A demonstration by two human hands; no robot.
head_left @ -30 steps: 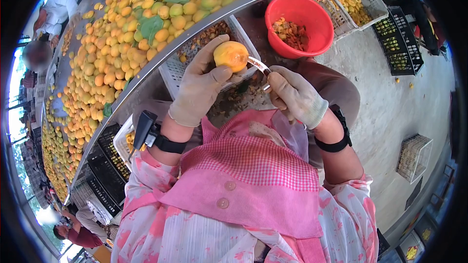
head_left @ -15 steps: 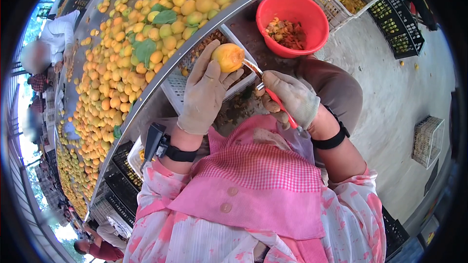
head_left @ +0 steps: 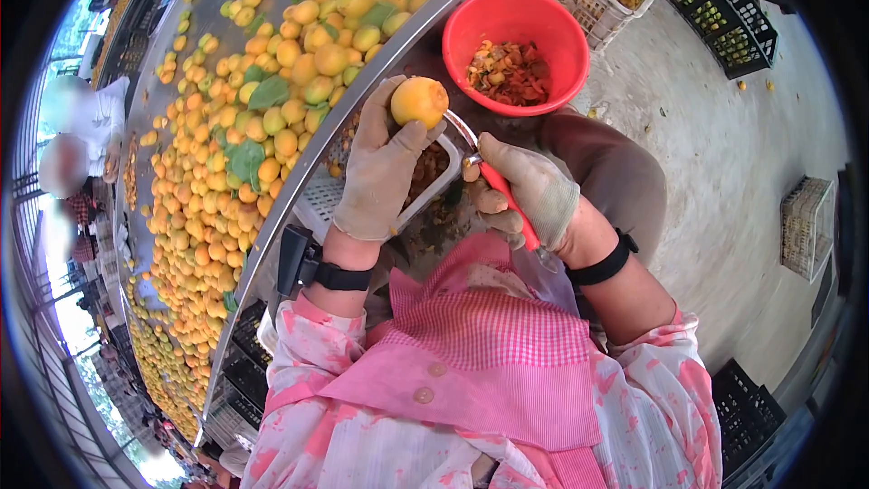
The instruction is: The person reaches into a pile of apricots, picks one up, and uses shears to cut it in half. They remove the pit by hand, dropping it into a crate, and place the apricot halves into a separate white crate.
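Observation:
An orange-yellow apricot [head_left: 418, 102] sits in my gloved left hand [head_left: 378, 167], whose fingers and thumb close round it. Its right end is rough and brownish. My gloved right hand [head_left: 534, 188] grips the red handle of a pitting knife [head_left: 503, 188]. The tool's thin curved metal end points up and left, its tip right at the apricot's rough end. Beneath my hands stands a white plastic crate [head_left: 441, 183] with brown bits, probably pits, in it. A red basin [head_left: 568, 43] holding orange-brown fruit scraps is just beyond my right hand.
A metal-edged sorting table [head_left: 308, 152] slopes along my left, heaped with apricots [head_left: 208, 217] and some green leaves [head_left: 244, 161]. A white crate of fruit halves [head_left: 605, 32] and black crates [head_left: 724, 23] stand at upper right. People [head_left: 100, 118] work across the table.
The view has shifted a little. The apricot is turned slightly in my left hand, and my right hand with the knife has swung so the handle stands steeper.

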